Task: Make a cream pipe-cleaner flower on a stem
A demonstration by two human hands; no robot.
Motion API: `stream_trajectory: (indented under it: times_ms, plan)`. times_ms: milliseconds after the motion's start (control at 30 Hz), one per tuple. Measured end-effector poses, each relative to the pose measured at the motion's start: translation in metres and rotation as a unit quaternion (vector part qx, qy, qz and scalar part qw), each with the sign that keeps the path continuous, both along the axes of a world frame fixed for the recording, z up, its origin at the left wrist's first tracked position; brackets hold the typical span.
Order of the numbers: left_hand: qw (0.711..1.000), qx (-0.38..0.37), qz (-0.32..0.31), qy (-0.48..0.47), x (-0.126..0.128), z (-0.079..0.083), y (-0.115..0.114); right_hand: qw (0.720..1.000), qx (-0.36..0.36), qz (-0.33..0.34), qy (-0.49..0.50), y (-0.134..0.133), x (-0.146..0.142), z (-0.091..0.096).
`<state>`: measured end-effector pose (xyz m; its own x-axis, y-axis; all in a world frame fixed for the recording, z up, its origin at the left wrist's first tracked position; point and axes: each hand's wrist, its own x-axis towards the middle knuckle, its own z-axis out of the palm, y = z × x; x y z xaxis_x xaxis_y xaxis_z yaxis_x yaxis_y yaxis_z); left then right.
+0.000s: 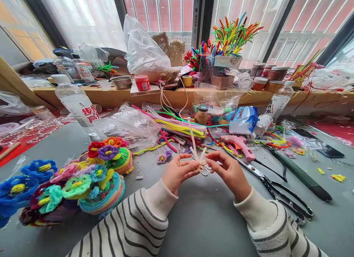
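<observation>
My left hand (178, 172) and my right hand (228, 170) meet over the grey table (204, 212), both pinching a cream pipe cleaner piece (197, 150) bent into small loops, with its long end sticking upward. Both sleeves are cream with dark stripes. Small scissors handles (205, 171) lie on the table just behind my fingers.
Finished pipe-cleaner flowers and coasters (83, 183) pile up at the left. Loose pipe cleaners (177, 126), a pink glue gun (240, 144), large black scissors (279, 188), a phone (328, 150), plastic bottles (76, 103) and bags crowd the back. A cluttered window shelf (177, 94) runs behind.
</observation>
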<state>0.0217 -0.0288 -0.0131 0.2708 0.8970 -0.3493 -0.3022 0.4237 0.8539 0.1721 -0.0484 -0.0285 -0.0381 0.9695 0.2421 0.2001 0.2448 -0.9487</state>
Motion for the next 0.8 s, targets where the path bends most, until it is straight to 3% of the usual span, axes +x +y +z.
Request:
stream_trajectory:
  times_ms: [167, 467, 667, 800]
  plan:
    - [1.000, -0.007, -0.013, -0.005, 0.000, -0.001, -0.001, 0.996, -0.066, 0.048, 0.035, 0.003, 0.000, -0.001]
    - [1.000, -0.010, -0.022, 0.010, 0.001, -0.001, -0.001, 0.998, -0.033, 0.047, -0.035, 0.002, 0.000, 0.001]
    - [0.998, -0.049, -0.038, -0.020, 0.000, 0.000, 0.000, 0.990, 0.089, 0.001, -0.111, 0.001, 0.007, 0.005]
    - [0.996, -0.074, -0.051, -0.030, -0.001, 0.002, 0.000, 0.960, 0.203, 0.012, -0.193, 0.001, 0.012, 0.008]
